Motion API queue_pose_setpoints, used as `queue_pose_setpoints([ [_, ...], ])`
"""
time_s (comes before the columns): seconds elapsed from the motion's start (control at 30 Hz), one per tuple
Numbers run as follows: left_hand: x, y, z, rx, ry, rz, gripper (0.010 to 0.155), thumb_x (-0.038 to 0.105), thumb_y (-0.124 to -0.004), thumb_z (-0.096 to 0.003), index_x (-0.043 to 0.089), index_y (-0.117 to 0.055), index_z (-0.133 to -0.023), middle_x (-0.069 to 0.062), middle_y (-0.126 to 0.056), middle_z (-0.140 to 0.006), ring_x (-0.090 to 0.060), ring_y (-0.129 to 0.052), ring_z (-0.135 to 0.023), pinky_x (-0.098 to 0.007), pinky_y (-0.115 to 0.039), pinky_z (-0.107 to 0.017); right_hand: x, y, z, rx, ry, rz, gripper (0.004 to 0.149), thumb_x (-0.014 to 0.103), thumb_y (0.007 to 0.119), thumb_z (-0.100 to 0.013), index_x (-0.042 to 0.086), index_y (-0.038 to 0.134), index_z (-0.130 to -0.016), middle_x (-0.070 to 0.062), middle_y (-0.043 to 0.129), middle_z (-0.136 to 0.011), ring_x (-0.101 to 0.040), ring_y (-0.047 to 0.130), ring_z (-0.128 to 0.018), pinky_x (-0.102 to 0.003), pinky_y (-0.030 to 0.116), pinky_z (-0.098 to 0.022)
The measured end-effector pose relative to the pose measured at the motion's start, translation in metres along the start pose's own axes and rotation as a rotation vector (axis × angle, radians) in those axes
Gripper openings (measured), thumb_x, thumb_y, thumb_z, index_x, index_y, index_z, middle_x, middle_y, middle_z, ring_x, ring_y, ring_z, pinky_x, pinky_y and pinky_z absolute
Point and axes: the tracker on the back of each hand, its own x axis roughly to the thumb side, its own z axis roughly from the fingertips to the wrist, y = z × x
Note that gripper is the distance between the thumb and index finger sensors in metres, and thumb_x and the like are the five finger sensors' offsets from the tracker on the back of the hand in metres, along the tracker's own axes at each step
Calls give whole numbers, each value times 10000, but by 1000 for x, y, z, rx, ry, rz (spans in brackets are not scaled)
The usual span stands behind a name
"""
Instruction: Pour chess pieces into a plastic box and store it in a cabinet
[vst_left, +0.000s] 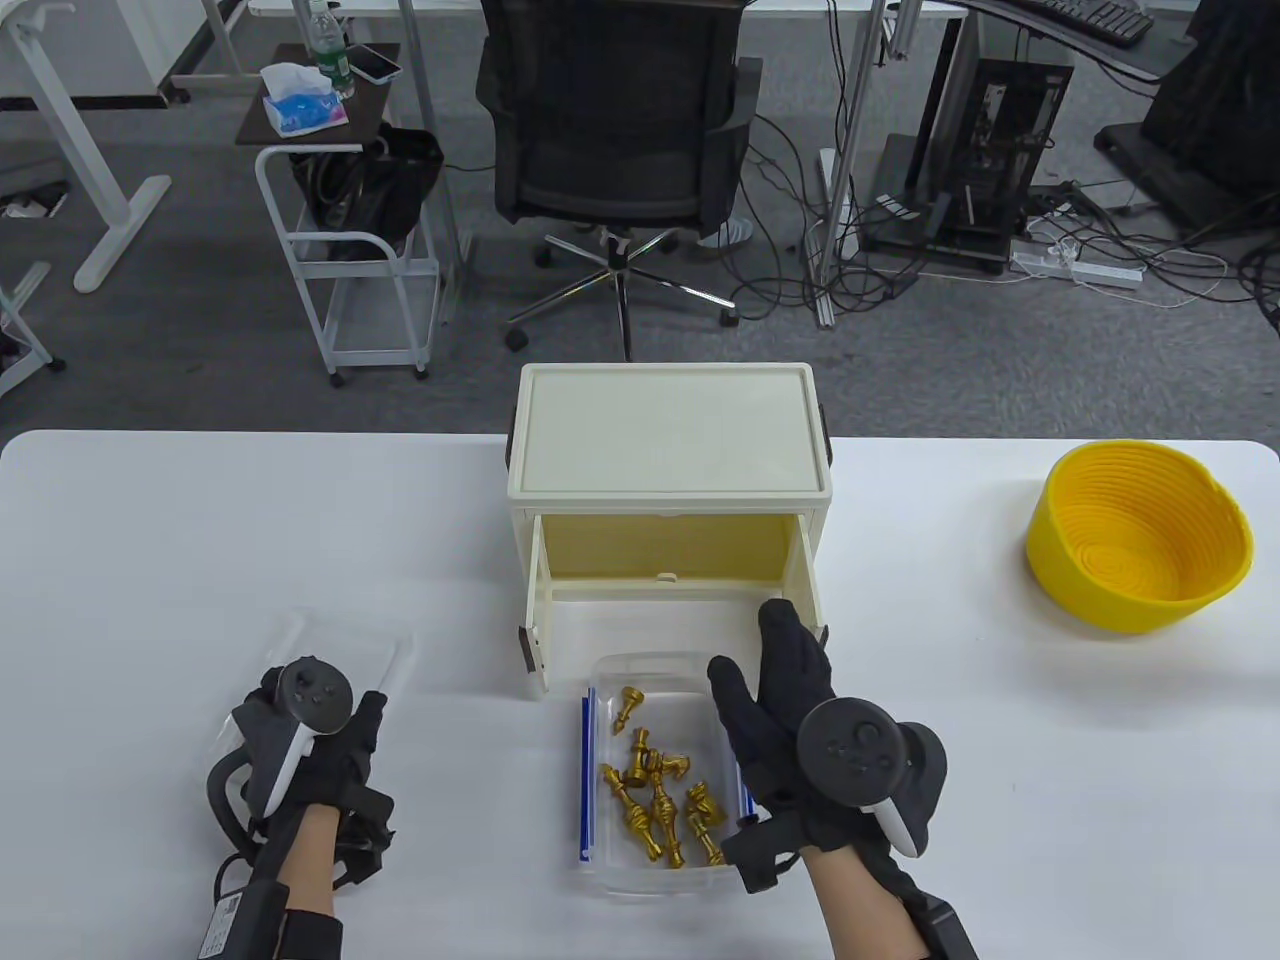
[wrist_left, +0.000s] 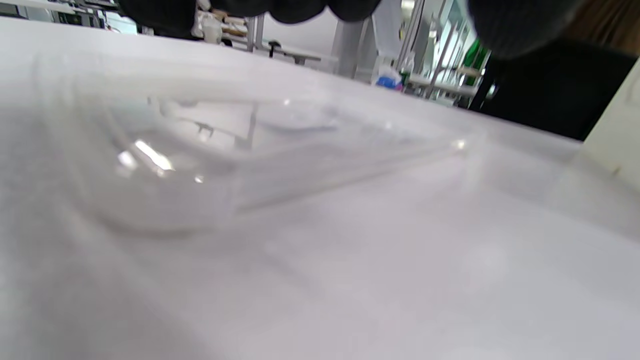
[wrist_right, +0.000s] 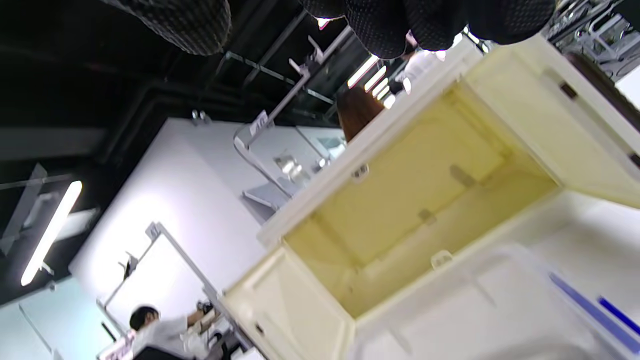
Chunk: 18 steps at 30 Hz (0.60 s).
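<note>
Where the counter meets our near edge, we see the clear plastic box w/ blue side strips, sitting just in front of the cabinet. Gold chess pieces lie jumbled inside it, most on their sides. The cabinet is cream, both doors swung wide, pale yellow interior showing; the box's far end sits betw. the two open doors.

Our right hand rests along the box's right wall, fingers stretched out flat toward the right door, thumb apart over the box rim; not closed round anything we can make out. Our left hand lies on a clear plastic lid at the counter's left, fingers hidden under the tracker, so we can't tell how far it's spread.

Open counter runs left of the cabinet. A yellow bowl sits well apart, near the right edge.
</note>
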Motion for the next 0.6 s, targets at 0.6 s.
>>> queue_pose_setpoints([
  [0.6, 31, -34, -3, -59, -22, -512, 658, 461, -537, -578, 70, -408, -1091, -263, -487, -1123, -479, -594, -1001, -544, -684, -743, -11, 15, 0, 77, 3, -38, 752, 463, 591, -660, -88, 362, -1118, -388, 558, -1042, -633, 572, -920, -676, 647, -643],
])
